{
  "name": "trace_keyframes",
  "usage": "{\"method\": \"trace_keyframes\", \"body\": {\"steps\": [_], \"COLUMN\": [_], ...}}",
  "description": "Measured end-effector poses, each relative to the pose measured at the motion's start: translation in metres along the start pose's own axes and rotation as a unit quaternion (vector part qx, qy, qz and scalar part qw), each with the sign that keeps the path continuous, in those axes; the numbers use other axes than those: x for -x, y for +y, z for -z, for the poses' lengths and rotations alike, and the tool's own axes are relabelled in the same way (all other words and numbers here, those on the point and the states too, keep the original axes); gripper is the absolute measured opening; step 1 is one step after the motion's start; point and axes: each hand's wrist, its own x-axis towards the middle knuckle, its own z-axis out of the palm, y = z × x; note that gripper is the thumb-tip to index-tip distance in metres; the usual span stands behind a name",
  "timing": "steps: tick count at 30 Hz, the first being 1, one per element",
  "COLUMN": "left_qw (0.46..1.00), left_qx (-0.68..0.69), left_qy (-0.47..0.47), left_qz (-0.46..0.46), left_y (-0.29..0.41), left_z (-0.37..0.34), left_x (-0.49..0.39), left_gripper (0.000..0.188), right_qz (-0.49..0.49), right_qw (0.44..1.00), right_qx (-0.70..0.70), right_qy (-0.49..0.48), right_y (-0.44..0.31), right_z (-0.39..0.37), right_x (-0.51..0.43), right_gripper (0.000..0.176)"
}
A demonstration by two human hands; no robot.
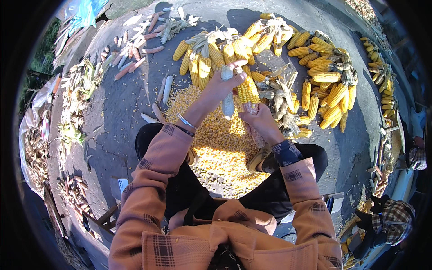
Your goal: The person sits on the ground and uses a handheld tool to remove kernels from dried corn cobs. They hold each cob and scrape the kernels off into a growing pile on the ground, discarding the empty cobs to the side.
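My left hand (216,88) grips a pale, bare corn cob (228,106), its thumb crossing over the cob. The thumb tip reaches the upper part of a yellow ear of corn (248,89), which is partly stripped at its lower end. Closed around that lower end is my right hand (263,123). A reddish bare cob (255,135) sticks out below the right hand; whether it is part of the same ear is hidden by the fingers. Under both hands lies a heap of loose corn kernels (219,135), spreading between my shoes.
Tied bunches of yellow corn ears (204,65) lie ahead, and more bunches (332,84) to the right. Stripped cobs (133,50) and dry husks (79,87) litter the left side. A phone (123,185) lies by my left elbow. Another person (393,219) is at the lower right.
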Motion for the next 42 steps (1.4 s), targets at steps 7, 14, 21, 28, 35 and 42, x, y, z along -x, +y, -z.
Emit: {"method": "trace_keyframes", "body": {"steps": [7,14,21,28,35,42], "left_qw": [0.998,0.986,0.999,0.998,0.967,0.994], "left_qx": [-0.039,-0.111,-0.027,0.027,-0.112,0.097], "left_qy": [0.045,0.104,0.019,0.008,0.114,-0.043], "left_qz": [-0.024,-0.072,0.008,-0.054,-0.201,0.013], "left_y": [-0.02,-0.022,-0.012,-0.006,-0.054,-0.016], "left_z": [-0.014,-0.003,0.012,-0.02,-0.013,0.006], "left_x": [0.004,0.008,0.002,0.021,0.004,0.0], "left_gripper": [0.032,0.024,0.031,0.032,0.028,0.038], "right_qz": [0.085,-0.073,-0.129,0.155,-0.096,-0.077], "right_qw": [0.969,0.988,0.963,0.971,0.955,0.976], "right_qx": [0.214,-0.096,-0.2,0.13,-0.25,-0.194], "right_qy": [0.084,-0.097,-0.124,0.126,-0.127,-0.067], "right_y": [0.011,-0.002,-0.01,0.007,-0.01,-0.012], "right_z": [-0.021,-0.008,-0.004,-0.022,-0.016,-0.002], "right_x": [-0.001,-0.003,-0.006,-0.005,-0.006,-0.007], "right_gripper": [0.042,0.029,0.027,0.027,0.019,0.02]}}
